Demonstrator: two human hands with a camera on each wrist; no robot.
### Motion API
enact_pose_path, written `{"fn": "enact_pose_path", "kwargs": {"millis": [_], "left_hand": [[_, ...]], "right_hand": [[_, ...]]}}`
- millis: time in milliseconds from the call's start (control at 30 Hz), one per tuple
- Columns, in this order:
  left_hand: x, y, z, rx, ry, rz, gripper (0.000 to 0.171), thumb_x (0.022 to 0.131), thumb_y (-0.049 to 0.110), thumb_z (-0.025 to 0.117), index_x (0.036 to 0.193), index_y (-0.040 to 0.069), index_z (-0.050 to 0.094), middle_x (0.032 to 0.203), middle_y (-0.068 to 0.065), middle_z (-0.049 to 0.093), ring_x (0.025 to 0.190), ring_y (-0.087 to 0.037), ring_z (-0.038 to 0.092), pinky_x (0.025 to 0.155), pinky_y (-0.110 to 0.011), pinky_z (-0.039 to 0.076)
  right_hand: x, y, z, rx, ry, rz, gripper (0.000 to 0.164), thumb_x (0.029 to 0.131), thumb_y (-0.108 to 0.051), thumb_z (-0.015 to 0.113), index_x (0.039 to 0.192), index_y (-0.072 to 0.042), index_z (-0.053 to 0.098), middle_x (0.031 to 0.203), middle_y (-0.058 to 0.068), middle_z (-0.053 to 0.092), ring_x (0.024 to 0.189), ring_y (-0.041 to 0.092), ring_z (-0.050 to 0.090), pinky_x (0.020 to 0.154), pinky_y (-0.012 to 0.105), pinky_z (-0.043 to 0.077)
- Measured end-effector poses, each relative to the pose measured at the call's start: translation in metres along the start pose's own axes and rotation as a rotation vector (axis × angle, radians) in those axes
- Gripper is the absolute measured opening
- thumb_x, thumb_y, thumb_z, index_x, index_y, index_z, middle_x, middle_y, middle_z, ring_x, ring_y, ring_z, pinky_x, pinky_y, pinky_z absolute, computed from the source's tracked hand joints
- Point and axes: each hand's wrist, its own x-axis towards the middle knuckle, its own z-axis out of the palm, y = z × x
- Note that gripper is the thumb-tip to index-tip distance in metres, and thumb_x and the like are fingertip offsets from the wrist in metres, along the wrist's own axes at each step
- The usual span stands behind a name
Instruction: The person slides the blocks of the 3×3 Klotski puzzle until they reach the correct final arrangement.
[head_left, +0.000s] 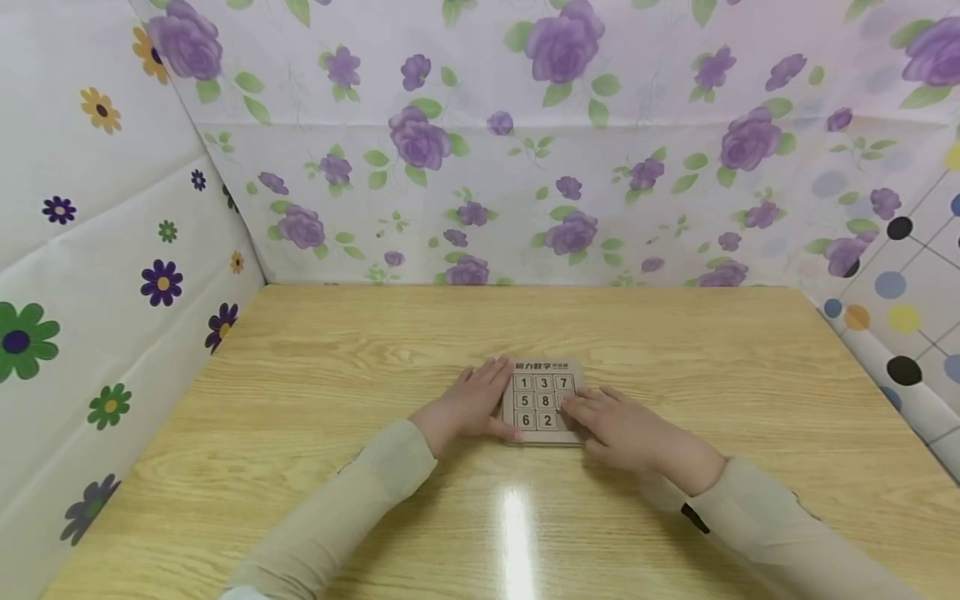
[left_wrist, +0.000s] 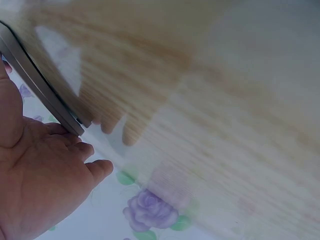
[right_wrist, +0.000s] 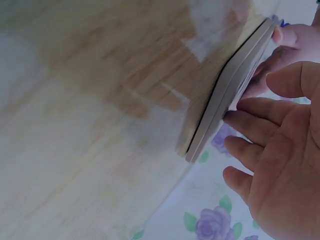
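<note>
Nearest me, the wooden table (head_left: pixel 420 542) runs up to the number board (head_left: pixel 547 437), which lies flat between my hands, giving me room to draw it closer. My left hand (head_left: pixel 471 402) braces its left side, thumb spread away from the fingers, thumb at the near corner and fingers toward the far one. The board looks thin, stiff and light, so I'd judge the side edges the best hold; its smooth underside might skid if I pushed without bracing. The 2 tile (head_left: pixel 547 421) is in the near row; such small flat pieces should want a fingertip's push rather than a pinch. My right hand (head_left: pixel 630 429) reaches over the right edge with fingers extended, hiding part of that column. Beyond the board, wood stretches to the floral cloth (head_left: pixel 487 200), leaving room for sliding it away.
</note>
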Motion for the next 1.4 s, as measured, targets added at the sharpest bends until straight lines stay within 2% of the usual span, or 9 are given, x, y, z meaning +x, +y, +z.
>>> {"fn": "enact_pose_path", "kwargs": {"millis": [333, 967, 1100, 1400], "left_hand": [[0.001, -0.001, -0.001, 0.004, 0.001, 0.010, 0.115, 0.074, 0.066, 0.065, 0.153, 0.005, 0.007, 0.160, -0.011, 0.002, 0.148, -0.028, 0.005, 0.119, -0.048, 0.009], [0.000, -0.001, -0.002, -0.007, -0.007, -0.003, 0.115, 0.074, 0.066, 0.065, 0.153, 0.006, 0.005, 0.160, -0.009, 0.001, 0.148, -0.026, 0.003, 0.120, -0.047, 0.007], [0.000, -0.002, -0.002, -0.007, -0.008, -0.002, 0.116, 0.074, 0.066, 0.065, 0.153, 0.006, 0.005, 0.160, -0.009, 0.001, 0.148, -0.026, 0.004, 0.120, -0.047, 0.007], [-0.002, 0.000, -0.002, -0.014, 0.000, 0.001, 0.115, 0.074, 0.065, 0.065, 0.153, 0.006, 0.006, 0.160, -0.009, 0.002, 0.148, -0.026, 0.004, 0.120, -0.047, 0.007]], "right_hand": [[-0.001, -0.019, 0.001, 0.038, -0.013, -0.094, 0.055, 0.088, -0.012, 0.052, 0.140, 0.000, 0.044, 0.145, 0.014, 0.046, 0.138, 0.035, 0.035, 0.114, 0.055, 0.024], [-0.020, -0.004, -0.003, 0.046, -0.001, -0.064, 0.051, 0.087, -0.009, 0.051, 0.137, 0.001, 0.048, 0.140, 0.014, 0.051, 0.132, 0.037, 0.043, 0.110, 0.059, 0.027], [-0.016, -0.004, -0.005, 0.050, -0.001, -0.052, 0.050, 0.089, -0.010, 0.051, 0.138, 0.002, 0.047, 0.141, 0.016, 0.049, 0.133, 0.039, 0.040, 0.111, 0.059, 0.027], [0.009, -0.009, -0.003, 0.038, 0.014, -0.050, 0.051, 0.092, -0.015, 0.050, 0.140, 0.003, 0.043, 0.144, 0.018, 0.046, 0.135, 0.038, 0.038, 0.112, 0.056, 0.028]]}}
